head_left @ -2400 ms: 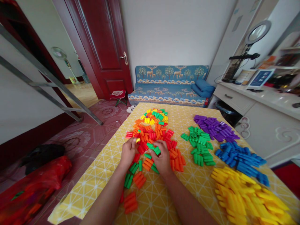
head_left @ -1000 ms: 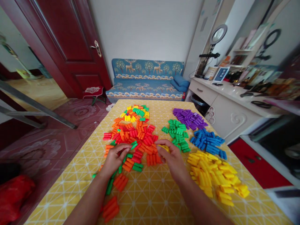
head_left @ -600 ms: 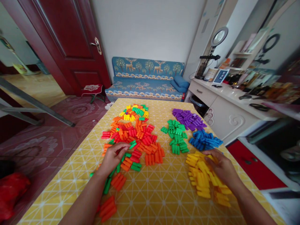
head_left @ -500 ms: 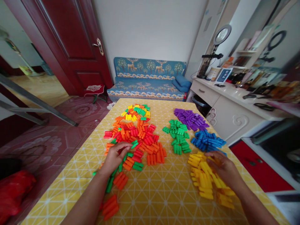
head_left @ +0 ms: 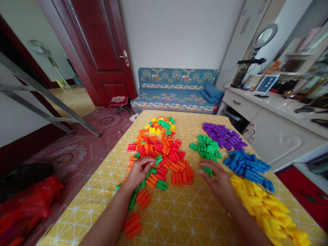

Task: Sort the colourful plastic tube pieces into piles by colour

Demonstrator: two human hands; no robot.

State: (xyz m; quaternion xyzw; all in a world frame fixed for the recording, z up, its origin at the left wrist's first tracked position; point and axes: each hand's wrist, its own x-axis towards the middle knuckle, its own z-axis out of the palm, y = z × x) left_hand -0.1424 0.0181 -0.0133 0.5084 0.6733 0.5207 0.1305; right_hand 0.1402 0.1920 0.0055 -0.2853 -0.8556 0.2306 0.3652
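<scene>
A table under a yellow patterned cloth [head_left: 179,215] carries plastic blocks sorted by colour. A mixed pile [head_left: 164,150] of red, orange, green and yellow blocks lies left of centre. My left hand [head_left: 138,171] rests on its near edge, fingers curled together at a green block [head_left: 158,159]. My right hand [head_left: 217,181] hovers palm down with fingers spread and nothing in it, at the near end of the green pile [head_left: 206,148]. Purple blocks [head_left: 222,135], blue blocks [head_left: 246,165] and yellow blocks [head_left: 263,205] lie to its right.
A blue patterned sofa [head_left: 176,89] stands beyond the table's far edge. A dark red door [head_left: 102,51] and a metal ladder [head_left: 38,95] are on the left, a red bag [head_left: 25,201] on the floor. A white cabinet [head_left: 271,133] with a ring light [head_left: 265,34] lines the right.
My right hand carried a yellow block from the mixed pile to the yellow pile, let it go, and has come back left to the green pile's near end. My left hand stayed put.
</scene>
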